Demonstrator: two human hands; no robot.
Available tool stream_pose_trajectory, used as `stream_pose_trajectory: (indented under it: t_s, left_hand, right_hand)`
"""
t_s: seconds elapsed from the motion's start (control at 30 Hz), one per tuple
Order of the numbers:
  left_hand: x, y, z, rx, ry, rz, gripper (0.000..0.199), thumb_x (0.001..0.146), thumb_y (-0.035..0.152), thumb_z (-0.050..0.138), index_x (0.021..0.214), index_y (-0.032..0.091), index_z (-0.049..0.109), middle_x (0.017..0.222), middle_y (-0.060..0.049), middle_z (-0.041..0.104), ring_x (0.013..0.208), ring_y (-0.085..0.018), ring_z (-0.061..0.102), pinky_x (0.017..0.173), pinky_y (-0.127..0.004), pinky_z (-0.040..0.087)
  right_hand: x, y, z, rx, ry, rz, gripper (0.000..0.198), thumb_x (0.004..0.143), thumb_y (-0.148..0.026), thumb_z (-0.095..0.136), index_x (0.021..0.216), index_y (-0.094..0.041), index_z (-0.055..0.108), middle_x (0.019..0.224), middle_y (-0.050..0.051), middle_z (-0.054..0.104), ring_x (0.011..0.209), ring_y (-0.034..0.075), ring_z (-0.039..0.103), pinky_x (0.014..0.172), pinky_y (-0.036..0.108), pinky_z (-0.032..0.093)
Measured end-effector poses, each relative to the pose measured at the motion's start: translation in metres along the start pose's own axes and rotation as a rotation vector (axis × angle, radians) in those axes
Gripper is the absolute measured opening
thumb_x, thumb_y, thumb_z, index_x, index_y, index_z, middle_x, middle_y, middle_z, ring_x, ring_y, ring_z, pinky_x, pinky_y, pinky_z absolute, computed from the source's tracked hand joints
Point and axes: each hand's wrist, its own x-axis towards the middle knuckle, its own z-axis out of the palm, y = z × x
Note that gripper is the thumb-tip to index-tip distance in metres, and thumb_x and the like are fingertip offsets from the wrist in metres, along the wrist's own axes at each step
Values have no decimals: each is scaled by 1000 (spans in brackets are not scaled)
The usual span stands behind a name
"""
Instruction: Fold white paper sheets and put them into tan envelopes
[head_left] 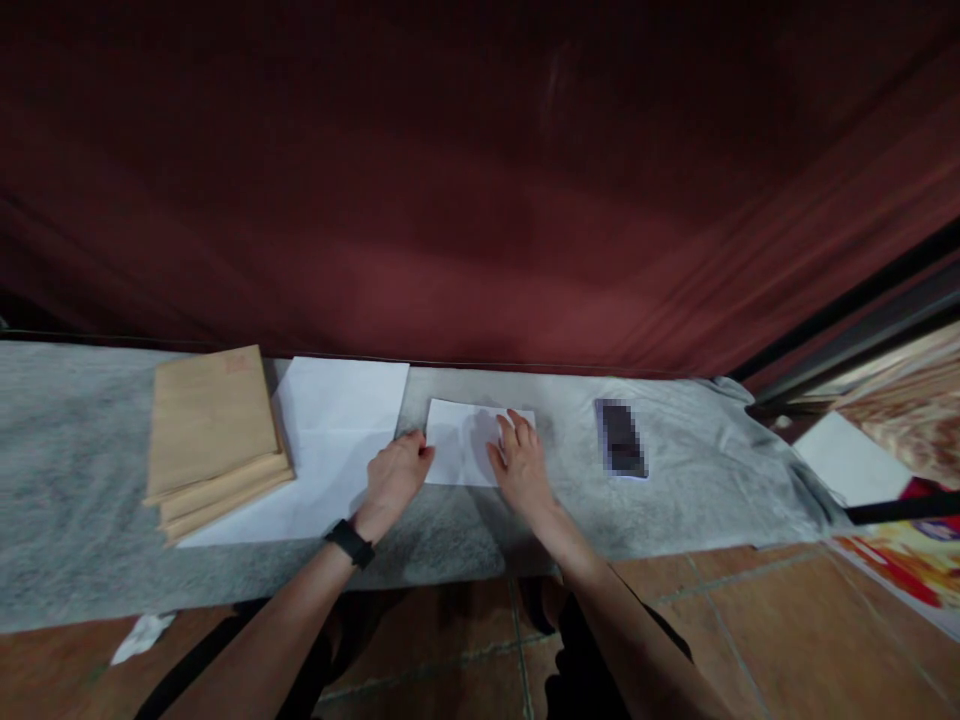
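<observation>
A small folded sheet of white paper (454,462) lies flat on the grey cloth in front of me. My left hand (397,470), with a black band on its wrist, is closed at the paper's left edge, its thumb and curled fingers meeting there. My right hand (521,462) rests on the paper's right part with its fingers somewhat spread. To the left, larger white sheets (341,400) with a crease across them lie partly under a stack of brown envelopes (214,420).
The grey cloth (480,540) covers a long narrow surface. A phone (622,438), blurred out, lies to the right. Behind rises a dark red panel (465,250). A white scrap (142,636) is on the tiled floor, and a colourful printed box (907,560) stands at far right.
</observation>
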Motion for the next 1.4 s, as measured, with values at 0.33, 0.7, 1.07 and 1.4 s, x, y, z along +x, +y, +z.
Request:
stream_pose_trajectory:
  t_s: [0.33,0.7,1.07,1.4]
  left_hand:
    - [-11,6,9,48,268,131,37,97,27,39,127,10,54,103,-17,72,101,-29,69,86,-38,52]
    - [2,56,66,-69,392,552,60,103,46,29,150,11,40,157,-13,41,149,-24,31,124,-44,22]
    - [17,42,72,-24,417,439,62,102,40,30,153,4,33,161,-17,31,152,-25,23,125,-43,20]
    - [16,29,68,5,412,342,62,101,36,28,154,2,31,161,-18,30,152,-26,21,125,-44,17]
  right_hand:
    - [-18,-13,28,-70,-195,-40,57,104,-44,38,155,-18,35,162,10,31,149,28,29,121,48,23]
    - [-19,-12,30,-160,-220,-84,59,98,-12,33,156,-15,30,163,8,28,149,25,29,122,46,23]
    - [-19,14,29,-146,-189,-34,54,105,-33,31,156,-16,31,162,10,30,149,26,30,121,47,23]
    - [-25,46,18,-200,-218,91,58,105,-37,30,156,-9,30,161,14,32,149,28,29,121,47,21]
